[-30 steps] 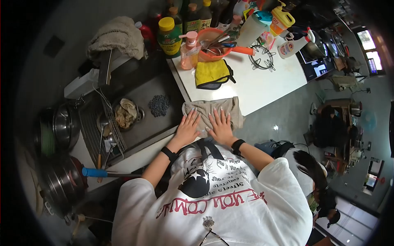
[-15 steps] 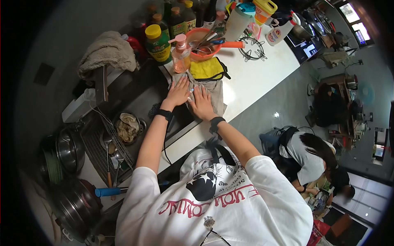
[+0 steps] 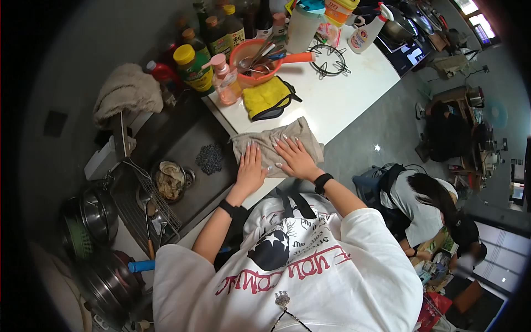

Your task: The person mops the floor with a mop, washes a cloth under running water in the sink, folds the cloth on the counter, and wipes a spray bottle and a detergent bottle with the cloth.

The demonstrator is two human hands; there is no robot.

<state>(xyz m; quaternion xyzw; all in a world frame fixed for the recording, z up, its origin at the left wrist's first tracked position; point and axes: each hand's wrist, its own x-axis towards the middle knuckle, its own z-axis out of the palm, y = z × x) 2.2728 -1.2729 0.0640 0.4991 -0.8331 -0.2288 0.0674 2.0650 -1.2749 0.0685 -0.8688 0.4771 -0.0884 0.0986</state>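
Observation:
A grey-beige cloth [image 3: 271, 138] lies folded across the white countertop near its front edge. My left hand [image 3: 251, 167] rests flat on its left part, fingers stretched out. Beside it, my right hand [image 3: 297, 159] presses on the right part, fingers spread and flat. Neither hand is closed round anything. Beyond the cloth are a yellow cloth [image 3: 264, 98] with dark edging and a pink pump bottle [image 3: 225, 84]. Left of my left hand, a grey scouring pad [image 3: 209, 159] sits in the dark sink [image 3: 193, 130].
An orange strainer [image 3: 249, 77] holds utensils, next to several bottles. Farther right are a black burner stand [image 3: 328, 61] and a spray bottle [image 3: 367, 34]. A bowl with a wet cloth [image 3: 170, 180] and a wire rack [image 3: 138, 193] are at left. A person [image 3: 415, 205] bends over at right.
Both hands and the grey-beige cloth have moved toward my body, away from the pump bottle. The cloth now lies flatter and more squared. The scouring pad has come into fuller view.

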